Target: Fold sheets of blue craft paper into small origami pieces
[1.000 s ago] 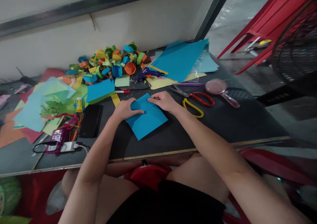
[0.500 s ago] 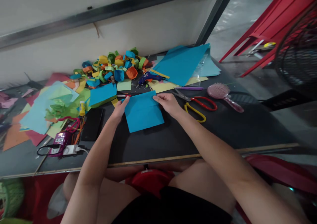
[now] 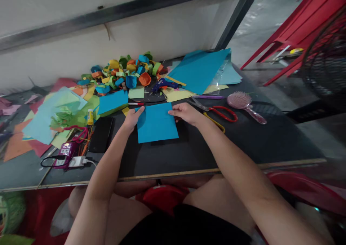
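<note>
A folded blue paper sheet [image 3: 156, 124] lies flat and square-on in the middle of the dark table [image 3: 243, 140]. My left hand [image 3: 133, 117] pinches its upper left corner. On the opposite side, my right hand [image 3: 185, 113] grips the upper right edge, fingers closed on the paper. Both forearms reach in from the bottom of the view.
Red-and-yellow scissors [image 3: 216, 112] and a pink hairbrush [image 3: 243, 102] lie right of the paper. A blue glue gun [image 3: 163, 84], a heap of coloured paper loops [image 3: 124, 73] and large blue sheets [image 3: 198, 70] sit behind. A black phone [image 3: 101, 134], glue stick [image 3: 90, 116] and loose papers lie left.
The blue paper was turned from a tilted position to lie square to me. Both hands slid from its top middle out to the upper corners.
</note>
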`<state>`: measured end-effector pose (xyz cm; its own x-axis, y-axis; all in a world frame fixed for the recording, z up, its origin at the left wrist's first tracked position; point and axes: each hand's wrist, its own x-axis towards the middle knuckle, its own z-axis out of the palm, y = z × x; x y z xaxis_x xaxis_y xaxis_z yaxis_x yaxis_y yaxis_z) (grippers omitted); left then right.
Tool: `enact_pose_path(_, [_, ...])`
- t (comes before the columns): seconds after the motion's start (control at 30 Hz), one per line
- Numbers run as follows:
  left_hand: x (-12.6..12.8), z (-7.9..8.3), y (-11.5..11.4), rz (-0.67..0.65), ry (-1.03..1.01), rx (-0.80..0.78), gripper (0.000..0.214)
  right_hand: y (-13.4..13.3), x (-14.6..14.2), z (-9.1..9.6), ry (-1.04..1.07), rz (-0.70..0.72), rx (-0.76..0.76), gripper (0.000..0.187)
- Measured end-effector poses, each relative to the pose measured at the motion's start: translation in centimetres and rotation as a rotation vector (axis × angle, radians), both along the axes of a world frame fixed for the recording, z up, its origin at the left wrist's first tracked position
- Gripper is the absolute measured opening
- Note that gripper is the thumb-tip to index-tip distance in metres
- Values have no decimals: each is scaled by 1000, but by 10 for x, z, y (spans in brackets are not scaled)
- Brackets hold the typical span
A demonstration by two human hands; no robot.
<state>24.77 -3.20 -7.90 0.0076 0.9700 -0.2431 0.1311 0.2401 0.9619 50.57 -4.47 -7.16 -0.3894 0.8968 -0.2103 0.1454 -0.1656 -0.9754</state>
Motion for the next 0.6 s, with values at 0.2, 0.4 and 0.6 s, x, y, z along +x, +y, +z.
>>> enact_pose_path(0.2, [1, -3, -5, 2, 92, 93, 53, 0, -1, -6, -84, 10, 6, 41])
enact_pose_path(0.4, [5, 6, -9, -81, 187, 75, 51, 0, -3, -6, -104, -91, 24, 47])
enact_pose_path(0.6, [8, 9, -9, -108, 296, 159, 46, -3, -3, 0, -126, -46, -19, 43])
